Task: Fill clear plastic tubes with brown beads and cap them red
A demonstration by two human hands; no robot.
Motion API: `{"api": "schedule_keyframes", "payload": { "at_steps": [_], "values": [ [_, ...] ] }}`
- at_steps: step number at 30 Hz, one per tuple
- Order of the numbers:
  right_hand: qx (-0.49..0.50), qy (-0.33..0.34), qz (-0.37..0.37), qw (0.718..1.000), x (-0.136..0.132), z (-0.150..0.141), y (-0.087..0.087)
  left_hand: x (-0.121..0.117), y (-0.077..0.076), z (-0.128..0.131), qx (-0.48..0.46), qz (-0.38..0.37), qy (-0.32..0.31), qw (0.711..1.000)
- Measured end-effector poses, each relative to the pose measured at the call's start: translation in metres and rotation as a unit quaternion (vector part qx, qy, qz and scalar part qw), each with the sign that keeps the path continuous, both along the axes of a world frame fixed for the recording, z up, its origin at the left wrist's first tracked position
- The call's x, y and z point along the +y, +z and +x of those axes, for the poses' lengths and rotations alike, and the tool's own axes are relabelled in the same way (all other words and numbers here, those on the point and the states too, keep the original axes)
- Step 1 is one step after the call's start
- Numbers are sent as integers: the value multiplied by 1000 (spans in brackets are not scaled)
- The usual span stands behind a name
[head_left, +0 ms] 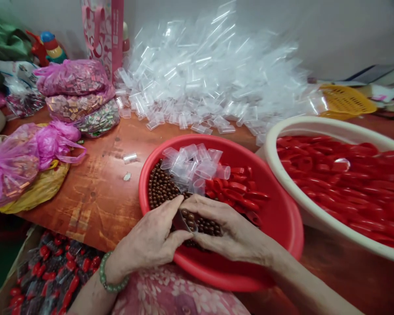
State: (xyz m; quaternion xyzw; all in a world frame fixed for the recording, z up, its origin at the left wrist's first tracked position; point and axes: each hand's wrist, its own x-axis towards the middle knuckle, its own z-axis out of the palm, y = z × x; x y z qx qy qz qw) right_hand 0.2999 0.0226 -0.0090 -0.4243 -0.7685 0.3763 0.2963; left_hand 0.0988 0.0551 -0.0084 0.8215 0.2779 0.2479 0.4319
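My left hand (154, 234), with a green bead bracelet on its wrist, is closed around a clear plastic tube (184, 222) with several brown beads at its mouth. Curled in from the other side, my right hand (233, 232) cups brown beads (208, 226), its thumb and fingertips meeting the tube's rim. Both hands are over the front of a red basin (282, 214). More brown beads (160, 186) lie at its left, a heap of clear tubes (193, 164) at the back, and glossy red plastic parts (239, 190) behind my right hand.
A white basin (271, 144) of red parts (354, 183) stands at right. Clear tubes (203, 78) are piled against the wall, near a yellow basket (346, 98). Pink bags (74, 78) lie at left, one loose tube (130, 158) nearby. A box of red-capped pieces (52, 275) sits below.
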Motion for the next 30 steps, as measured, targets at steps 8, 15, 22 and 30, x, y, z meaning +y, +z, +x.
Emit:
{"api": "schedule_keyframes", "payload": {
  "at_steps": [8,15,22,30],
  "values": [
    [31,-30,-77,996,-5,4,12,3,0,6,-44,-131,4,990],
    [12,-3,-9,1000,-2,6,14,8,10,5,-48,-224,-45,972],
    [52,-63,48,995,-6,2,3,10,7,6,-59,-272,-26,960],
    [81,-105,62,989,-5,-2,4,10,7,7,-52,-281,-12,958]
  ]
}}
